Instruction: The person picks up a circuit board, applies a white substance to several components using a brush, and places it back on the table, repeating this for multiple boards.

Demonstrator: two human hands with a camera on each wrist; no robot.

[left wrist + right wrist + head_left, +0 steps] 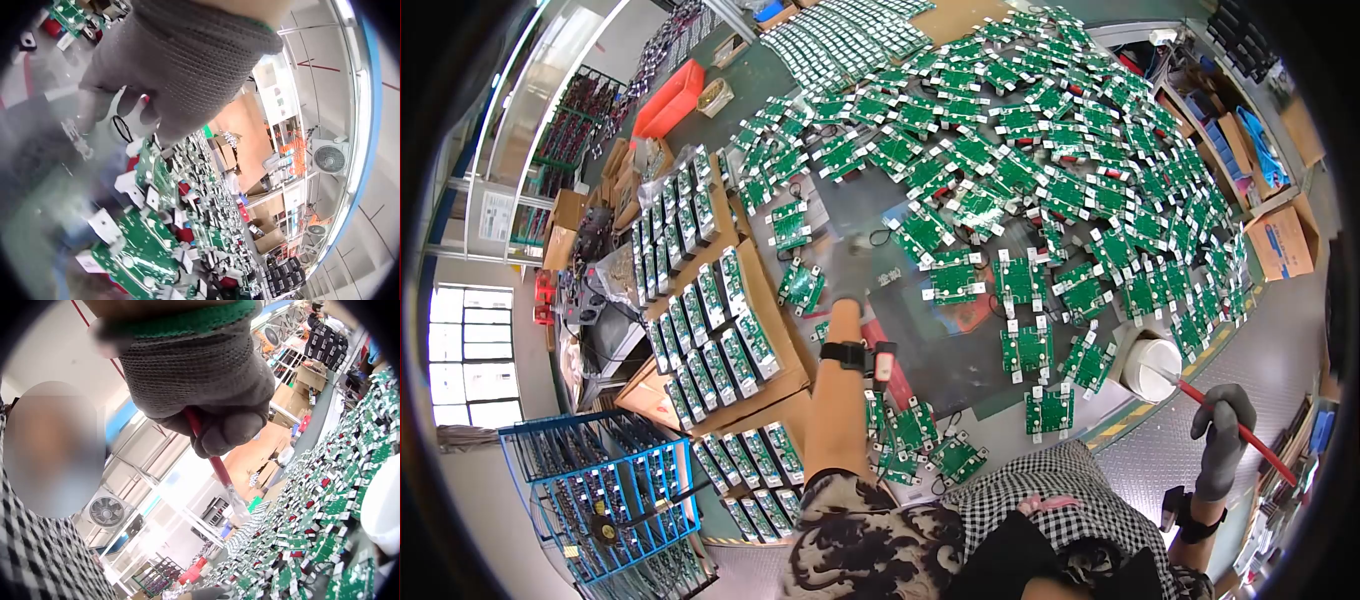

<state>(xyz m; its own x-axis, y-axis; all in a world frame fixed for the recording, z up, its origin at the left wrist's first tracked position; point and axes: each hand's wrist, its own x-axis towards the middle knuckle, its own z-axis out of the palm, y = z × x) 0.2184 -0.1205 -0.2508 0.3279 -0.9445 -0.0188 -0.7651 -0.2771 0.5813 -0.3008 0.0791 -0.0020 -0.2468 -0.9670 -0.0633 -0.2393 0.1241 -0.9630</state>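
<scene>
In head view, our right hand (1226, 438) grips the red brush (1268, 455), slanting lengthwise, tip toward ten o'clock; our left hand (178, 72) hangs loose.

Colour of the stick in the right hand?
Red; the stick shows best in the head view.

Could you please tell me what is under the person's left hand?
In the head view, dark work surface shows around the left hand, with green circuit boards nearby. Anything directly beneath the hand is covered.
</scene>
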